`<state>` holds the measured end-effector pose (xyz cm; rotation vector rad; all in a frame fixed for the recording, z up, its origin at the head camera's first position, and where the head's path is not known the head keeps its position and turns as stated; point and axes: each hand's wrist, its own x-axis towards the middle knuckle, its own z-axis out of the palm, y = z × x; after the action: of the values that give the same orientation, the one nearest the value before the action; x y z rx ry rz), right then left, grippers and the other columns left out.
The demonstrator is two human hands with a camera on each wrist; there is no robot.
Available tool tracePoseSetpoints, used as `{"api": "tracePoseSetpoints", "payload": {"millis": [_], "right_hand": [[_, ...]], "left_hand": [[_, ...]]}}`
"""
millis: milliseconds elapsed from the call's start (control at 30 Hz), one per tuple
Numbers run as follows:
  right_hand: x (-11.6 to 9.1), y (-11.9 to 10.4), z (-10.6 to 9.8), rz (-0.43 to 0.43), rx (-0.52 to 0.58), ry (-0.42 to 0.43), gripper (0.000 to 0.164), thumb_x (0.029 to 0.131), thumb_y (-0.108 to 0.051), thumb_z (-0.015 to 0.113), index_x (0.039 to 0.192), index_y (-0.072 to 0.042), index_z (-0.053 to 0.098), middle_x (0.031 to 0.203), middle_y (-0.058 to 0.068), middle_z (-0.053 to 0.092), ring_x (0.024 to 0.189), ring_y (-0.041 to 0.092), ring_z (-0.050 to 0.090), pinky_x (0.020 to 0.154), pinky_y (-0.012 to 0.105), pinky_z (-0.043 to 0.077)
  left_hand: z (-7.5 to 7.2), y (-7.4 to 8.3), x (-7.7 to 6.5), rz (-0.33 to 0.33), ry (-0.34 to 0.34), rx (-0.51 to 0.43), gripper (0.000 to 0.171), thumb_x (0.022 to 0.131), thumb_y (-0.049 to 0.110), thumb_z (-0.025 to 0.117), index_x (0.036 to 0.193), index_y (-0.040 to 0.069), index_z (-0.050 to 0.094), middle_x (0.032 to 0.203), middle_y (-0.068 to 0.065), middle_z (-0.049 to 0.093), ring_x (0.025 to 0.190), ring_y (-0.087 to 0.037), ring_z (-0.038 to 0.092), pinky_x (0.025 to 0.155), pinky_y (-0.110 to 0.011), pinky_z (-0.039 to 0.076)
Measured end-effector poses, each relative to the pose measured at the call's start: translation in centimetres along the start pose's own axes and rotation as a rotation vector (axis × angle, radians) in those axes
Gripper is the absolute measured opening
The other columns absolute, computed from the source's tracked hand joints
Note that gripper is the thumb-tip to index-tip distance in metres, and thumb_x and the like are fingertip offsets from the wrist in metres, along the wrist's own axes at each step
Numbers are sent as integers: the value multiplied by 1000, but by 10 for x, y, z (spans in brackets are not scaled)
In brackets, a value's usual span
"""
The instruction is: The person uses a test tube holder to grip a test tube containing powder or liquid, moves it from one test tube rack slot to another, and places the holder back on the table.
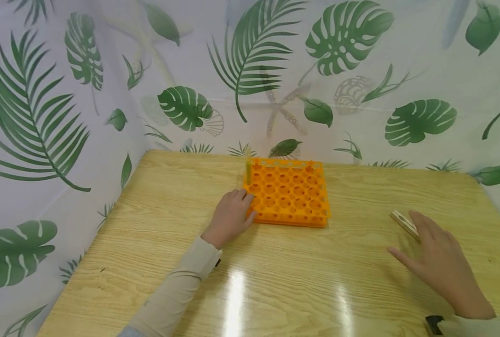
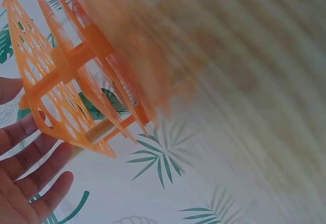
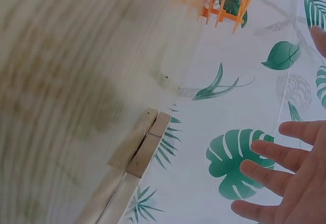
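Observation:
An orange test tube rack [image 1: 291,217] with rows of round holes stands on the table near its back edge. My left hand [image 1: 231,215] is at the rack's left side, its fingertips touching the edge and its fingers fairly straight in the left wrist view. In the back left corner of the rack, a thin yellowish tube [image 1: 248,171] stands upright. Over on the right, a wooden test tube clamp [image 1: 404,223] lies on the table, partly covered by my right hand [image 1: 441,260]. That hand hovers beside the clamp with fingers spread and nothing in them.
The wood-grain table [image 1: 292,271] has its back edge close behind the rack. A white cloth with green leaves [image 1: 275,107] hangs behind the table and along its left side.

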<state>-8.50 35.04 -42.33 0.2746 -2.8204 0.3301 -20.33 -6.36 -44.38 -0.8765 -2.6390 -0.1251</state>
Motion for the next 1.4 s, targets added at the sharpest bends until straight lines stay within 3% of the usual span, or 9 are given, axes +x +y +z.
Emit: {"api": "tracePoseSetpoints", "payload": {"millis": [467,1067,1400], "right_hand": [[2,3,1,-27,-13,54,96,73,-43,75,144,2,29,131,32,45,111,50,46,83,66,34],[6,24,6,-5,-120,37,88,72,-46,75,134,7,41,122,34,50,101,51,51,76,62,41],[7,39,9,40,-178,-37,83,74,-44,73,133,5,43,114,37,54,90,51,57,65,59,46]], "left_hand": [[-4,-6,0,44,-6,-39,23,90,24,61,106,9,64,94,-4,60,86,-20,59,88,-36,47],[-9,-1,2,66,12,38,17,86,23,65,97,11,65,80,-2,59,64,-14,58,67,-28,50],[-7,1,3,69,19,80,13,87,24,64,94,13,64,79,-2,60,62,-14,59,63,-27,50]]}}
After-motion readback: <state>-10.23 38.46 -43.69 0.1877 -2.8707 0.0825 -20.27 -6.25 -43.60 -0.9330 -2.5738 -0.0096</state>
